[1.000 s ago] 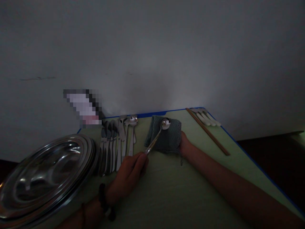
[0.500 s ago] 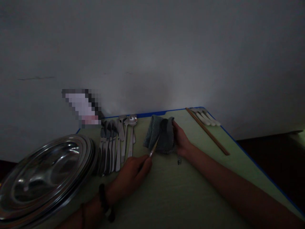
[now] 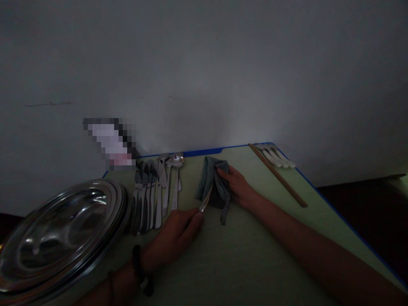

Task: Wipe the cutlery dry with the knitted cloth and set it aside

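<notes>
My left hand (image 3: 178,231) pinches the handle of a metal spoon (image 3: 204,202) near the middle of the pale green table (image 3: 242,263). The spoon's bowl is hidden inside a folded grey-green cloth (image 3: 208,180). My right hand (image 3: 237,185) presses the cloth closed over the spoon, fingers on top of the fold. A black band sits on my left wrist.
A row of several steel spoons and knives (image 3: 156,191) lies left of the cloth. A stack of steel plates (image 3: 60,231) fills the near left. Wooden chopsticks (image 3: 277,175) and white-handled cutlery (image 3: 276,155) lie at the far right by the blue table edge. A wall stands behind.
The spoon's bowl lay bare on the open cloth. My right hand has folded the cloth over it from the right, and the bowl is now covered.
</notes>
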A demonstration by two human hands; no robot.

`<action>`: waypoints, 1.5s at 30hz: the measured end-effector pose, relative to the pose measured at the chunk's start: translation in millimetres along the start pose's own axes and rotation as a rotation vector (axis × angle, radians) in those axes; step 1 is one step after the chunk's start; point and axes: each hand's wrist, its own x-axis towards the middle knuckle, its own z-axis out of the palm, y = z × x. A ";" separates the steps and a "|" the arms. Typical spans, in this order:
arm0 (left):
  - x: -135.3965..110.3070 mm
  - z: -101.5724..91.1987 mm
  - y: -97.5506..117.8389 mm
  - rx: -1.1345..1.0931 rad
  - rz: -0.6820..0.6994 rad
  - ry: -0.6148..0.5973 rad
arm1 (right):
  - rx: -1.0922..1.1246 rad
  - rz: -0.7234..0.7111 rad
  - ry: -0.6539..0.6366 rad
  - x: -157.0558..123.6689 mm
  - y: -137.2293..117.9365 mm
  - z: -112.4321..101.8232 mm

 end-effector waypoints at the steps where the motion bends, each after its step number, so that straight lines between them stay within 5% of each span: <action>1: -0.1 -0.5 0.9 -0.045 -0.029 0.025 | -0.003 0.015 -0.006 0.1 -0.7 -0.6; 9: 0.9 1.4 -4.2 -0.225 -0.152 0.137 | -0.025 -0.028 -0.036 -2.1 -0.7 -0.5; 18: -1.9 1.6 -5.0 -0.070 0.017 0.002 | -0.215 -0.168 0.031 -1.4 7.8 1.3; 35: 1.5 0.4 0.1 -0.081 -0.052 0.037 | -0.084 -0.035 -0.032 -3.2 1.0 3.0; 45: -3.5 -6.3 -1.3 0.115 0.231 -0.134 | 0.021 0.009 0.079 -0.8 0.3 1.9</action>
